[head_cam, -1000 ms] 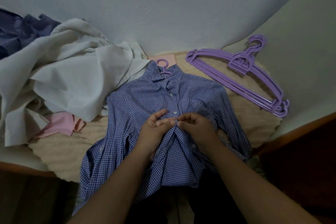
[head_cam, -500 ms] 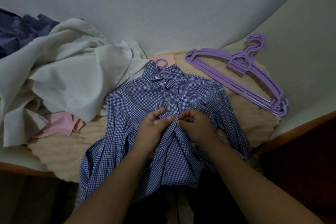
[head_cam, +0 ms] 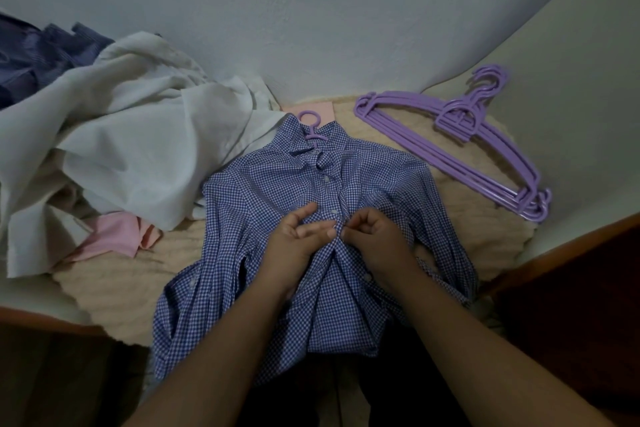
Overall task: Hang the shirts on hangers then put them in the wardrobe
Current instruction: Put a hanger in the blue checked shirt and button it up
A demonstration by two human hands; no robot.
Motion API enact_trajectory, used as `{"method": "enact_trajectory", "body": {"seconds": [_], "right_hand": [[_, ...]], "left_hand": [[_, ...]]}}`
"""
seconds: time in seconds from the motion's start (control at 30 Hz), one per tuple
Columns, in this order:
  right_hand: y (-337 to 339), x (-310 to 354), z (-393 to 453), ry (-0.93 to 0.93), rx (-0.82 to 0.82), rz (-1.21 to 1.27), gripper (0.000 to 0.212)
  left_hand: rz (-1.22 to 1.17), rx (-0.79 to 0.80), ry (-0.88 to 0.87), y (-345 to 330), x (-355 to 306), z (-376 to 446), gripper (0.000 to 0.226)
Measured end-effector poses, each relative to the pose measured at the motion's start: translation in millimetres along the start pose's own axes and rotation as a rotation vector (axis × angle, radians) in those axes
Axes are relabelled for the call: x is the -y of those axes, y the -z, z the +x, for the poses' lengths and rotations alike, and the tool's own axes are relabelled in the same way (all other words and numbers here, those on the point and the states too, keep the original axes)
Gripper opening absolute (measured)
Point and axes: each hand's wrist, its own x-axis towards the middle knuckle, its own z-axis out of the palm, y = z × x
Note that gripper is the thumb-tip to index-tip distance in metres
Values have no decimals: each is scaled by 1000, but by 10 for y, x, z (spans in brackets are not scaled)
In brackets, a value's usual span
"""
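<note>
Lying front-up on a cream knitted blanket [head_cam: 460,215], a blue-and-white gingham shirt [head_cam: 263,198] has its collar toward the wall and its tail hanging over the near edge of the bed. A purple hanger hook [head_cam: 309,117] sticks out of the collar, so the shirt is already on a hanger. Both hands meet at the button placket around the middle of the chest. The left hand [head_cam: 294,239] lies on the shirt's left panel, its thumb raised and its fingers stretched toward the placket, with the fingertips pinching the fabric edge. The right hand [head_cam: 375,236] has its fingers curled and pinches the opposite edge of the placket; the two sets of fingertips touch at one point, just below a white button [head_cam: 334,212]. Whether a button sits between the fingers is hard to tell, since the fingertips cover that spot. The sleeves lie folded along the shirt's sides. To the right, near the wall, a stack of purple plastic hangers [head_cam: 450,146] rests partly on the blanket, well apart from the shirt. To the left, a rumpled white garment [head_cam: 138,135] is heaped beside the shirt's shoulder, with pink fabric [head_cam: 107,236] under it and dark blue clothing [head_cam: 31,59] behind it at the far left.
</note>
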Motion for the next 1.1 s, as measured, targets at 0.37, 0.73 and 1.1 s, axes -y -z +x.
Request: {"method": "enact_trajectory", "body": {"seconds": [0.37, 0.73, 1.1], "right_hand": [[-5, 4, 5, -28, -20, -34, 12], [-4, -16, 12, -38, -9, 21, 31], [-10, -29, -26, 23, 49, -55, 23]], "left_hand": [[24, 22, -51, 19, 46, -17, 64], [19, 65, 17, 78, 79, 2, 68], [62, 60, 30, 68, 90, -14, 55]]}}
